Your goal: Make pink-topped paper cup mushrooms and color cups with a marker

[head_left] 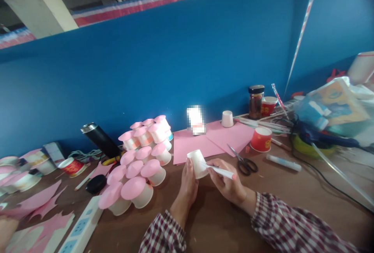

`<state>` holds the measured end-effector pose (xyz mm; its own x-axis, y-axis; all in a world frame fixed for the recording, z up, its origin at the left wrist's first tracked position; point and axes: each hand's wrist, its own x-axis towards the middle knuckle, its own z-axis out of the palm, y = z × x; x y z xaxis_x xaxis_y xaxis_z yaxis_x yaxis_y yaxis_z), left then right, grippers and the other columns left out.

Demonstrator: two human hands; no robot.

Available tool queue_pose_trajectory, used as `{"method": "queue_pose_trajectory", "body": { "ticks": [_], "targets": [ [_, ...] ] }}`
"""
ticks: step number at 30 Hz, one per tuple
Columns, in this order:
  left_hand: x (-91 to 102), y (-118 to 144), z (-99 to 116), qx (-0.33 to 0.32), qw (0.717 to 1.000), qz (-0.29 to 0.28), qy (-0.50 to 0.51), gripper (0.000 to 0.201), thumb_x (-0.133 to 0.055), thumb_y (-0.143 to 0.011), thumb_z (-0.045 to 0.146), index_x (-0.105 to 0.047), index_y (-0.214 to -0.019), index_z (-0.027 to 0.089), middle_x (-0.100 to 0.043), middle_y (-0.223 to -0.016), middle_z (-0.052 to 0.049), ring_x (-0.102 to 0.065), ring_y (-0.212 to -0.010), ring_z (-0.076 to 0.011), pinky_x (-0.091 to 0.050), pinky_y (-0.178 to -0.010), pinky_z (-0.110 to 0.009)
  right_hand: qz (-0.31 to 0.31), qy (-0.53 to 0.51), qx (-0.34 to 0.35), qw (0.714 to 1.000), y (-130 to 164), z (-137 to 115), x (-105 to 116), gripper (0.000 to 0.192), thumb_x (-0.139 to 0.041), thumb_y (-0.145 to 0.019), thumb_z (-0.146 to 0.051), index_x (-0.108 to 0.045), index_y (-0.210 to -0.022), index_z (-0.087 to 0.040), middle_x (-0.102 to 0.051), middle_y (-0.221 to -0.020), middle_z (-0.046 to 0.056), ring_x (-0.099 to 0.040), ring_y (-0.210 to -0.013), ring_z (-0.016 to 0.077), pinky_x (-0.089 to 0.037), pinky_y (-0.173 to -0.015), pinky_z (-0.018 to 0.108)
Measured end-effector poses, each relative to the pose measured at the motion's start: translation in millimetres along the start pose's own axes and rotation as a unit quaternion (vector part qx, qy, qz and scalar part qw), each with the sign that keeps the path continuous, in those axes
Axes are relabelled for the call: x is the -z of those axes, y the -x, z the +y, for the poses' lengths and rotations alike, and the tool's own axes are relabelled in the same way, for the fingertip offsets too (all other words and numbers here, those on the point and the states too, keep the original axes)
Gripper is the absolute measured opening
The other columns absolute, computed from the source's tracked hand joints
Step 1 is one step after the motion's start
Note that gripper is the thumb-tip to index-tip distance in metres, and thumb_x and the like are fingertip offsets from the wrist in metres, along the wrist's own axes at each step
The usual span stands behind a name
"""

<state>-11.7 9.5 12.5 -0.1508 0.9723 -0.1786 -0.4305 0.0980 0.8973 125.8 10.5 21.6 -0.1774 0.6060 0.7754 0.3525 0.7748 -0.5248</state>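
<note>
— Looking at the table point(292, 202), where is the open room?

— Bare brown top lies near and right of the hands, out to the cable point(327, 181). The near edge is out of view. The far edge meets the blue wall point(175, 69).

— And the left?

— Crowded. Cups with pink tops point(140, 167) stand in a cluster just left of the hands, and a power strip point(83, 227) lies at the near left. Pink sheets point(210, 140) lie beyond the hands, with scissors point(244, 162) and a glue stick point(283, 163) to the right, and a red cup point(261, 139) farther off.

— Where is the cup?

— The white cup point(198, 163) is held up over the table, in the middle, tipped on its side. The left hand point(187, 184) wraps it from the left, fingers curled against its wall and thumb up by the rim.

— The right hand?

— The right hand point(229, 184) pinches a white pen point(220, 172) between thumb and fingers. The pen's tip touches the cup's right side. The fingers sit just right of the cup, apart from it.
</note>
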Motion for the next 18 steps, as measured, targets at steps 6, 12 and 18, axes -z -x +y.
{"method": "queue_pose_trajectory", "body": {
  "ticks": [6, 12, 18],
  "targets": [
    [1.9, -0.7, -0.6, -0.026, 0.998, 0.017, -0.053, 0.062, -0.04, -0.08, 0.064, -0.057, -0.115, 0.016, -0.065, -0.105, -0.013, -0.061, -0.097, -0.0243, -0.049, -0.078, -0.032, -0.009, 0.002, 0.004, 1.0, 0.2, 1.8, -1.1, 0.013, -0.049, -0.087, -0.016, -0.055, -0.097, -0.019, -0.063, -0.081, 0.006, -0.062, -0.073, 0.0171, -0.053, -0.068, 0.029],
    [-1.9, 1.5, 2.4, -0.039, 0.994, 0.027, -0.096, 0.068, -0.033, -0.081, 0.066, -0.055, -0.116, 0.011, -0.064, -0.107, -0.016, -0.06, -0.099, -0.0244, -0.049, -0.08, -0.03, -0.007, 0.005, 0.004, 1.0, -0.8, -0.5, -0.9, 0.013, -0.048, -0.087, -0.017, -0.057, -0.097, -0.018, -0.064, -0.082, 0.007, -0.063, -0.074, 0.018, -0.054, -0.07, 0.03],
    [6.2, -2.1, -4.2, -0.056, 0.994, 0.02, -0.096, 0.067, -0.042, -0.08, 0.063, -0.053, -0.12, 0.011, -0.062, -0.112, -0.017, -0.056, -0.108, -0.0274, -0.047, -0.087, -0.032, -0.002, 0.006, -0.007, 1.0, 0.0, 0.8, -1.3, 0.014, -0.048, -0.087, -0.019, -0.058, -0.097, -0.018, -0.064, -0.082, 0.006, -0.064, -0.073, 0.0174, -0.054, -0.069, 0.029]
  ]
}}
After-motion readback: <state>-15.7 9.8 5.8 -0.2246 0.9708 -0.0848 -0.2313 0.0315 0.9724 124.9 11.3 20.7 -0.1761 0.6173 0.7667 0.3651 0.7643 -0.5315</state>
